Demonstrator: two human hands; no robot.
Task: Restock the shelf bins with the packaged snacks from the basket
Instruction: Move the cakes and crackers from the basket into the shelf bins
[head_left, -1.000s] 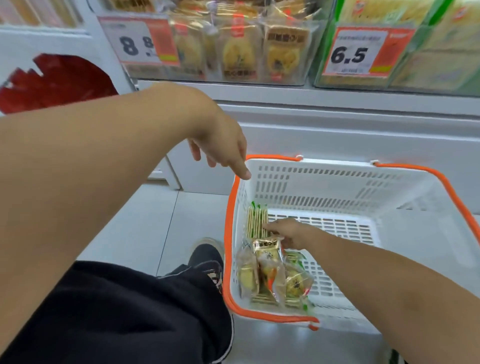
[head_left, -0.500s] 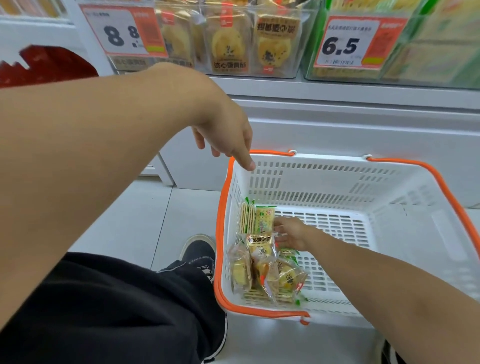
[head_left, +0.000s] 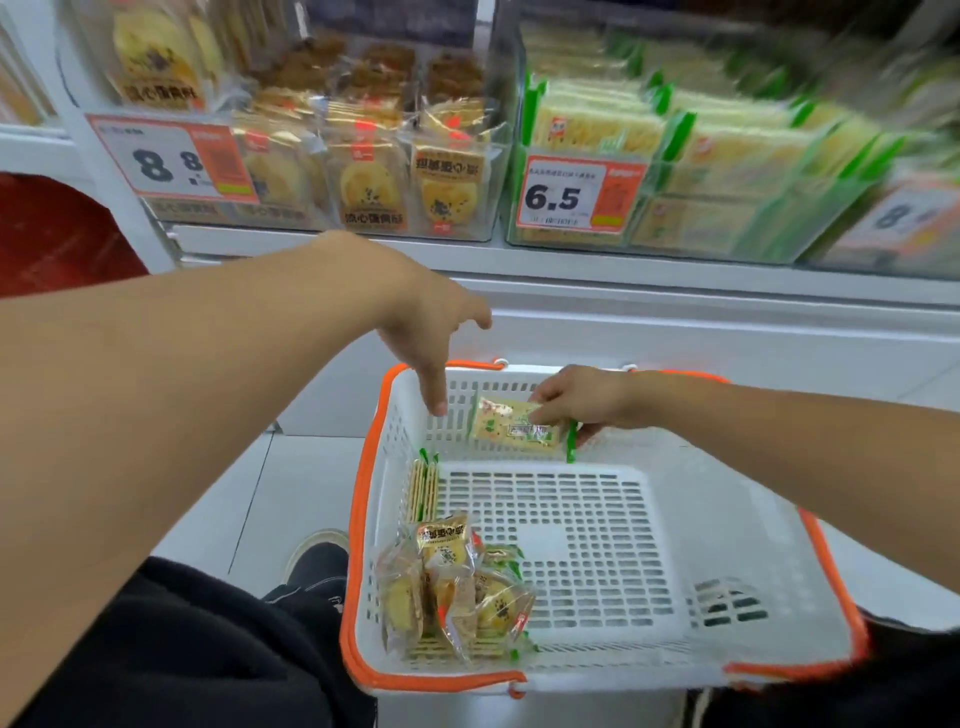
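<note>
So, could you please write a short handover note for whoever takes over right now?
Right hand pinches a green-edged cracker pack, lifted above the basket.
Left hand is open and empty over the basket's far-left corner.
In the basket: more cracker packs on edge by the left wall, and pastry packs at the near-left corner.
Left: put the held pack in the 6.5 bin, pastries in the 8.8 bin.

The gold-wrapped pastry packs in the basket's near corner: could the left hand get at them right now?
Probably yes. The left hand is empty, fingers pointing down over the basket, and the pastry packs lie uncovered below it. The right hand holds a cracker pack off to the side.
</note>
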